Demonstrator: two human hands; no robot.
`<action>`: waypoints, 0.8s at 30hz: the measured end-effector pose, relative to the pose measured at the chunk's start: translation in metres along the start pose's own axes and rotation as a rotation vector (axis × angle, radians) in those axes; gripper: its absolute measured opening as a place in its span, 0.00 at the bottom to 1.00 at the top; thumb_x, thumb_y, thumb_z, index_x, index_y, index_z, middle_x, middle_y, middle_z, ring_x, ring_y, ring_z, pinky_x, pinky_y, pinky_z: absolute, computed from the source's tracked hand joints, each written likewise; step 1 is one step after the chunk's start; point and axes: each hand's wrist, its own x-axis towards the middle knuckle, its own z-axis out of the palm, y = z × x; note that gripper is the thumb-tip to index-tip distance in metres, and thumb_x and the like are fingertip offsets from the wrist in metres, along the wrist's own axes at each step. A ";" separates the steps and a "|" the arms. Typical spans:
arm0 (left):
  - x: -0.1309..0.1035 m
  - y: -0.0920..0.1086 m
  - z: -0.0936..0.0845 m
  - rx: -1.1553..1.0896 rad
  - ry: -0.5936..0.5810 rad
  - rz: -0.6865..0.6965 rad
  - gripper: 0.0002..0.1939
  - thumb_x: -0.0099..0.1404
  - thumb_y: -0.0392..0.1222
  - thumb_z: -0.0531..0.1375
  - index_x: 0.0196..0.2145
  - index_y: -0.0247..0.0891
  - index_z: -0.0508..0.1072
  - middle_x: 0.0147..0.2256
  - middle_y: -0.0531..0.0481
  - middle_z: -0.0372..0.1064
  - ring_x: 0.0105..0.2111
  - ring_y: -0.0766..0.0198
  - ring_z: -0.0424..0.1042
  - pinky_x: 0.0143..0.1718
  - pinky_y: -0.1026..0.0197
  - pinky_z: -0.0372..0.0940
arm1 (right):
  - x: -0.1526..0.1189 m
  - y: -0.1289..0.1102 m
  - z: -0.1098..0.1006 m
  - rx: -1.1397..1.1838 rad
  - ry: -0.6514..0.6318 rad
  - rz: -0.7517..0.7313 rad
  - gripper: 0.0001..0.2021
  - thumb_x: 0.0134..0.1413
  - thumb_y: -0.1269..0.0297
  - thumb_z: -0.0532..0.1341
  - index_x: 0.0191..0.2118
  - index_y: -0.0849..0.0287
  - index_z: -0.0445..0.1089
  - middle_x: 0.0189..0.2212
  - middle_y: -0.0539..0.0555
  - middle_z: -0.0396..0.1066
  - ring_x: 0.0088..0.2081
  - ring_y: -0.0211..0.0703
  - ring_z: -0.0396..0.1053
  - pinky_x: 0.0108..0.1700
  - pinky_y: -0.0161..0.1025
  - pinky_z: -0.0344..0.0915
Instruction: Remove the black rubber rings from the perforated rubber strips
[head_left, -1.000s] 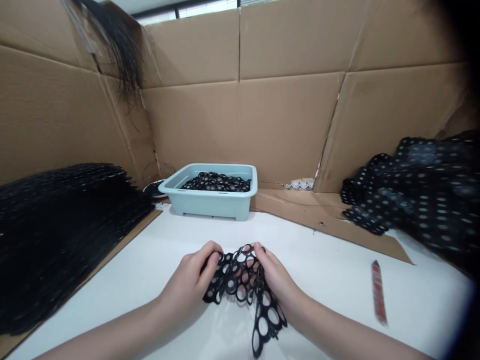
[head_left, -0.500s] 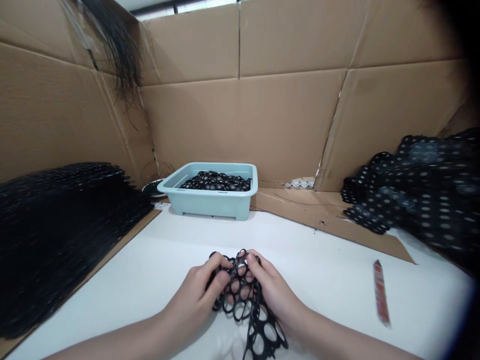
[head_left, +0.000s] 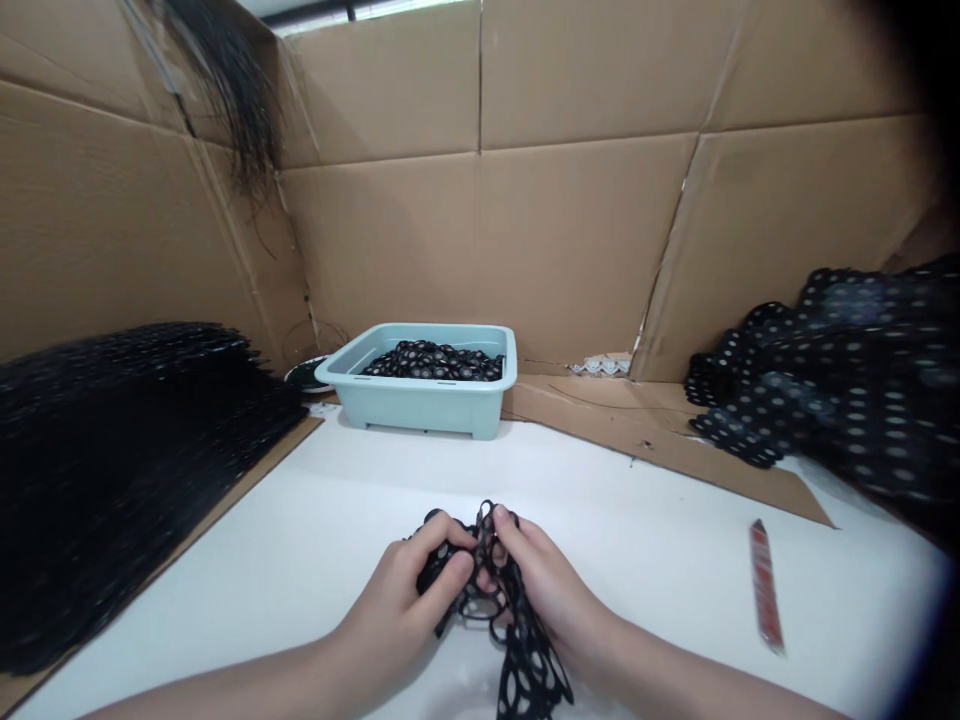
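A black mesh strip with round holes (head_left: pixel 529 650) is bunched between my two hands, low in the middle of the view. My left hand (head_left: pixel 420 580) is closed round its left part, thumb and forefinger pinching the gathered mesh. With the thumb up near the top loop, my right hand (head_left: pixel 544 570) grips the other side. One end of the strip hangs down between my wrists toward the near edge. The fingers underneath are partly hidden by the mesh and the hands.
Behind my hands stands a light blue tub (head_left: pixel 420 405) holding more black holed mesh. A thick black stack (head_left: pixel 135 470) lies at left, and dotted black material (head_left: pixel 825 370) is heaped at right. A reddish, slim tool (head_left: pixel 765 585) rests on the white table (head_left: pixel 637 540). Cardboard walls (head_left: pixel 577 240) enclose the table.
The mesh between my hands is more tightly bunched, with fewer open holes showing. My left hand has shifted slightly right, closer to my right hand. The hanging end has narrowed.
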 end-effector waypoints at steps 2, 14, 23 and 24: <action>0.000 0.000 0.000 0.014 0.006 0.000 0.09 0.64 0.45 0.47 0.32 0.39 0.62 0.29 0.51 0.67 0.31 0.64 0.67 0.35 0.63 0.60 | -0.001 -0.001 0.000 -0.042 -0.045 -0.042 0.22 0.49 0.44 0.51 0.28 0.62 0.60 0.19 0.48 0.60 0.20 0.31 0.56 0.21 0.29 0.53; 0.016 -0.006 -0.029 0.090 0.435 -0.048 0.13 0.63 0.50 0.47 0.30 0.39 0.62 0.18 0.58 0.53 0.17 0.70 0.53 0.19 0.68 0.49 | -0.002 -0.006 -0.004 -0.411 -0.138 -0.159 0.04 0.44 0.68 0.57 0.26 0.63 0.60 0.19 0.46 0.56 0.20 0.30 0.52 0.22 0.29 0.50; 0.008 -0.010 -0.015 0.442 0.192 0.055 0.09 0.64 0.44 0.46 0.31 0.40 0.62 0.23 0.57 0.60 0.23 0.69 0.59 0.26 0.67 0.53 | 0.004 0.002 -0.008 -0.283 -0.077 -0.133 0.09 0.45 0.63 0.58 0.29 0.64 0.61 0.19 0.45 0.56 0.18 0.28 0.51 0.19 0.27 0.49; 0.006 -0.011 -0.012 0.456 0.174 0.051 0.09 0.64 0.44 0.46 0.31 0.40 0.62 0.23 0.57 0.59 0.22 0.69 0.58 0.26 0.67 0.53 | 0.004 0.002 -0.008 -0.266 -0.074 -0.123 0.09 0.45 0.63 0.59 0.29 0.64 0.61 0.18 0.45 0.55 0.18 0.28 0.51 0.18 0.27 0.49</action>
